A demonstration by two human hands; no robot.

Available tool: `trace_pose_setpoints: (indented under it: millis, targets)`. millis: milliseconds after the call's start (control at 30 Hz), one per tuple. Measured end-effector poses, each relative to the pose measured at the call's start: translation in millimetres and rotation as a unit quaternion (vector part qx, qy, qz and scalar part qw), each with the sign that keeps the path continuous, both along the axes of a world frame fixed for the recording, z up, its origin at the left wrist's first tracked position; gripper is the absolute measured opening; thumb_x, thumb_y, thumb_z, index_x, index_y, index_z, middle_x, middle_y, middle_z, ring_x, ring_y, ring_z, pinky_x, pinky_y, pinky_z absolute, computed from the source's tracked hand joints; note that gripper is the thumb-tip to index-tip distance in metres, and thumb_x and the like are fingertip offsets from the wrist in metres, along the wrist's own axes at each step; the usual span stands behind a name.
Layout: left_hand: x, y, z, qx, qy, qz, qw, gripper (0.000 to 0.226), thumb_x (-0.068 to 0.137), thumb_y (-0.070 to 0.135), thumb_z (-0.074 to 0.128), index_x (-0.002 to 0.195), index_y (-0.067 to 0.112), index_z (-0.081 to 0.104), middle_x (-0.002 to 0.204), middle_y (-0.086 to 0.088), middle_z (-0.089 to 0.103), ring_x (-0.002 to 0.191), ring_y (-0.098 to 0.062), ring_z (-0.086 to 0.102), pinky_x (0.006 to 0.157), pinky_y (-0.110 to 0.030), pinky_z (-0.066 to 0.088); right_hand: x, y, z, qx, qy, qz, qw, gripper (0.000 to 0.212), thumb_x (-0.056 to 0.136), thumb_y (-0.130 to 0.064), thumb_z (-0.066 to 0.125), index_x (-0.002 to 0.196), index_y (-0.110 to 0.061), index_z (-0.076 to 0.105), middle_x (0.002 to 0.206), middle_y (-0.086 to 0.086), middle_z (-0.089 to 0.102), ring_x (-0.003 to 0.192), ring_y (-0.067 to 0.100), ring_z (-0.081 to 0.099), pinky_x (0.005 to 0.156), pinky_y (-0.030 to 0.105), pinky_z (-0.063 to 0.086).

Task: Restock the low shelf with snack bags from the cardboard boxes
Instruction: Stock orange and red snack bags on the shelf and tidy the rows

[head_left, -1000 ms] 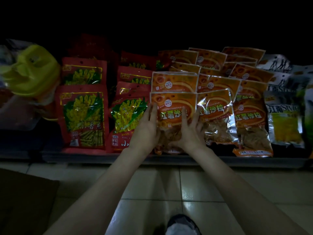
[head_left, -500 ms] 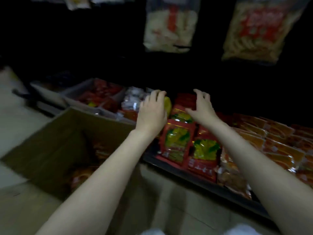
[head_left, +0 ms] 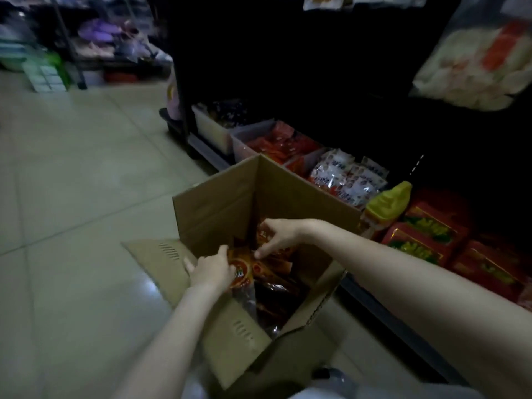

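**Both hands down in the open box of snack bags**

A pale tiled floor (head_left: pixel 72 174) fills the left half of the view. Along its right edge runs the low shelf (head_left: pixel 383 309), dark above, with its front lip angling from upper left to lower right. On the shelf, from the far end toward the near end, sit a pale plastic bin (head_left: pixel 210 131), a second bin of red packets (head_left: pixel 282 145), a cluster of white-and-red bags (head_left: pixel 348 177), a yellow-green pouch (head_left: pixel 388 205) and rows of red bags with yellow print (head_left: pixel 426 240). A big clear bag of pale snacks (head_left: pixel 475 59) hangs at the upper right corner of the view.

The cardboard box (head_left: pixel 218 203) stands on the floor, hard against the shelf's front lip, flaps open; one flap lies folded out toward the left. Inside lie orange-red snack bags (head_left: pixel 276 280), heaped in the box's middle and far corner.

The left hand (head_left: pixel 211 270) is at the box's left rim, its fingers curled over the top orange bag (head_left: pixel 244 273) and gripping it. The right hand (head_left: pixel 280 236) reaches in from the shelf side, fingers bent downward and touching the bags near the far corner; whether it actually pinches one cannot be told.
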State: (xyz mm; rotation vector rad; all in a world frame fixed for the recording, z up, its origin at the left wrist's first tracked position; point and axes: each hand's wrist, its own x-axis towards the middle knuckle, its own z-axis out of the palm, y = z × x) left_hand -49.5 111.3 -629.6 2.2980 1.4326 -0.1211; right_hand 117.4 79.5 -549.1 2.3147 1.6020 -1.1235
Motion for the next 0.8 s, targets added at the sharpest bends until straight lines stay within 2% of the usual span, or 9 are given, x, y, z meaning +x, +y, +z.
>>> trace_pose_setpoints:
  millis: [100, 200, 333, 433, 500, 567, 633, 733, 800]
  targets:
    - [-7, -8, -37, 0.065, 0.019, -0.003, 0.998, 0.047, 0.097, 0.036, 0.034, 0.143, 0.024, 0.032, 0.130, 0.004, 0.056, 0.134, -0.018, 0.034, 0.112, -0.060, -0.001, 13, 12, -46, -0.051, -0.094, 0.054, 0.993, 0.095, 0.083, -0.046, 0.064, 0.150, -0.013, 0.006, 0.157, 0.009, 0.013, 0.143, 0.027, 0.018, 0.115, 0.040, 0.024]
    - [-9, -12, -57, 0.124, -0.008, 0.014, 0.992, 0.047, 0.097, 0.037, 0.028, 0.143, 0.026, 0.035, 0.137, 0.011, 0.049, 0.136, -0.011, 0.027, 0.112, -0.059, -0.001, 22, 24, -93, -0.052, -0.106, 0.061, 0.991, 0.090, 0.081, -0.041, 0.069, 0.148, -0.010, 0.016, 0.152, 0.011, 0.026, 0.138, 0.028, 0.029, 0.111, 0.039, 0.032]
    - [-2, -8, -58, 0.131, -0.005, 0.020, 0.991, 0.047, 0.096, 0.036, 0.027, 0.141, 0.026, 0.039, 0.136, 0.010, 0.051, 0.135, -0.012, 0.029, 0.111, -0.058, -0.006, 31, 6, -148, -0.032, -0.125, 0.037, 0.991, 0.059, 0.079, -0.031, 0.072, 0.129, -0.012, 0.045, 0.132, 0.009, 0.050, 0.118, 0.026, 0.051, 0.095, 0.033, 0.046]
    - [1, -9, -57, 0.137, -0.009, 0.024, 0.990, 0.047, 0.096, 0.037, 0.027, 0.140, 0.026, 0.039, 0.135, 0.010, 0.052, 0.135, -0.012, 0.029, 0.111, -0.057, -0.007, 34, -10, -160, 0.032, -0.128, -0.001, 0.991, 0.027, 0.088, -0.022, 0.061, 0.113, -0.011, 0.057, 0.119, 0.009, 0.059, 0.107, 0.025, 0.058, 0.081, 0.031, 0.046]
    - [0, -8, -57, 0.131, 0.001, 0.015, 0.991, 0.046, 0.096, 0.037, 0.027, 0.139, 0.026, 0.041, 0.134, 0.010, 0.052, 0.134, -0.012, 0.030, 0.111, -0.056, -0.009, 36, -7, -152, 0.109, -0.134, -0.058, 0.983, 0.015, 0.091, -0.022, 0.057, 0.102, -0.012, 0.062, 0.108, 0.007, 0.064, 0.096, 0.021, 0.062, 0.075, 0.029, 0.048]
    - [1, -7, -57, 0.143, -0.002, 0.018, 0.990, 0.045, 0.096, 0.036, 0.028, 0.137, 0.026, 0.043, 0.132, 0.010, 0.053, 0.133, -0.012, 0.031, 0.112, -0.056, -0.009, 41, 3, -133, 0.196, -0.130, -0.133, 0.963, 0.015, 0.091, -0.025, 0.057, 0.095, -0.012, 0.065, 0.096, 0.005, 0.066, 0.085, 0.019, 0.063, 0.069, 0.030, 0.050]
    - [-1, -9, -53, 0.146, -0.005, 0.021, 0.989, 0.045, 0.095, 0.038, 0.028, 0.136, 0.025, 0.043, 0.133, 0.009, 0.053, 0.133, -0.012, 0.031, 0.112, -0.056, -0.008, 46, 14, -103, 0.252, -0.081, -0.202, 0.943, 0.016, 0.089, -0.027, 0.061, 0.090, -0.012, 0.066, 0.088, 0.003, 0.065, 0.080, 0.019, 0.063, 0.063, 0.028, 0.045]
    - [-1, -4, -47, 0.108, -0.004, 0.012, 0.994, 0.062, 0.092, 0.053, 0.033, 0.146, 0.023, 0.025, 0.143, 0.004, 0.043, 0.138, -0.015, 0.027, 0.113, -0.058, -0.004, 51, 21, -44, 0.320, 0.025, -0.300, 0.898, 0.016, 0.082, -0.025, 0.071, 0.091, -0.013, 0.065, 0.081, 0.003, 0.062, 0.070, 0.014, 0.061, 0.058, 0.024, 0.043]
    - [7, 0, -30, 0.052, -0.071, -0.004, 0.996, 0.086, 0.084, 0.065, 0.044, 0.150, 0.024, 0.006, 0.155, -0.001, 0.023, 0.143, -0.018, 0.017, 0.113, -0.057, 0.000, 51, 21, -10, 0.341, 0.088, -0.337, 0.873, 0.021, 0.079, -0.021, 0.074, 0.093, -0.009, 0.064, 0.085, 0.008, 0.065, 0.067, 0.016, 0.062, 0.059, 0.027, 0.049]
